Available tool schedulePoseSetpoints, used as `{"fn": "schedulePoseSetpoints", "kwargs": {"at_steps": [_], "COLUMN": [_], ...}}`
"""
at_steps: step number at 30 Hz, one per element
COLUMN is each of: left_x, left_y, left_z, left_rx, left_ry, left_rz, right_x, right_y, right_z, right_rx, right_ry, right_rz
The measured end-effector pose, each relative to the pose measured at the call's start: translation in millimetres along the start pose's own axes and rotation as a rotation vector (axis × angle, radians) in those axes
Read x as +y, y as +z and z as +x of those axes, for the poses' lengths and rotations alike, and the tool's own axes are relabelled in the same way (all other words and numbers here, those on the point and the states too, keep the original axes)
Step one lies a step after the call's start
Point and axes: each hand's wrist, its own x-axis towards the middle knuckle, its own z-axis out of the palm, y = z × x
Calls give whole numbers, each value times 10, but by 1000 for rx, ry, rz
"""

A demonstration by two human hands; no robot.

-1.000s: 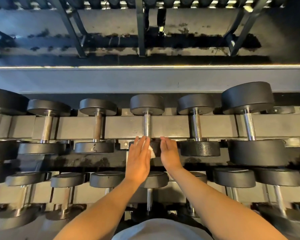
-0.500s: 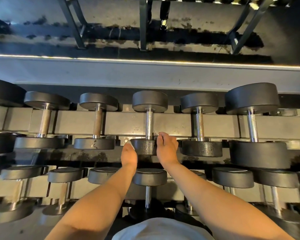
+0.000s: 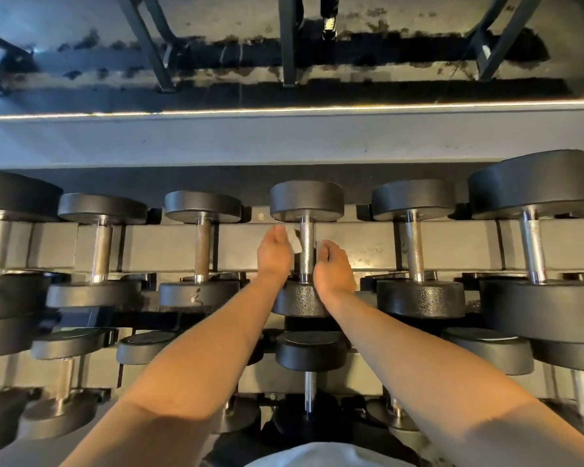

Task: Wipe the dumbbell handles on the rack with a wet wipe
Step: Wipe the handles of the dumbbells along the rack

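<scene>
Black round-headed dumbbells with steel handles lie side by side on the grey rack [image 3: 368,251]. My hands sit on either side of the middle dumbbell's knurled handle [image 3: 307,251]. My left hand [image 3: 274,256] is just left of the handle and holds a small white wet wipe [image 3: 296,242] against the handle's left side. Only a corner of the wipe shows. My right hand [image 3: 332,267] is just right of the handle, above the near head [image 3: 299,299]. Its fingers bend loosely downward, and I see nothing in it.
More dumbbells fill the upper row on both sides, among them a rusty-handled one [image 3: 203,251] on the left and a large one [image 3: 533,244] at the right. A lower row [image 3: 311,352] sits under my forearms. Behind the rack is a grey ledge [image 3: 284,139] and a mirror.
Both hands moved forward from the near dumbbell head to the two sides of the handle. The wipe, hidden half a second ago, shows again by my left hand.
</scene>
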Motion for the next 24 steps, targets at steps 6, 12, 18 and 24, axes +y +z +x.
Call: {"fn": "schedulePoseSetpoints", "kwargs": {"at_steps": [6, 12, 18, 24], "left_x": [200, 60, -97, 139], "left_y": [415, 373, 150, 375], "left_z": [290, 207, 190, 329], "left_rx": [-100, -172, -278, -57], "left_ry": [-141, 40, 13, -56], "left_rz": [30, 336, 483, 163], "right_x": [66, 75, 41, 26], "right_y": [105, 103, 88, 60], "right_z": [48, 58, 38, 15], "right_rx": [81, 84, 56, 58], "right_ry": [-35, -30, 5, -17], "right_rz": [-4, -19, -17, -38]}}
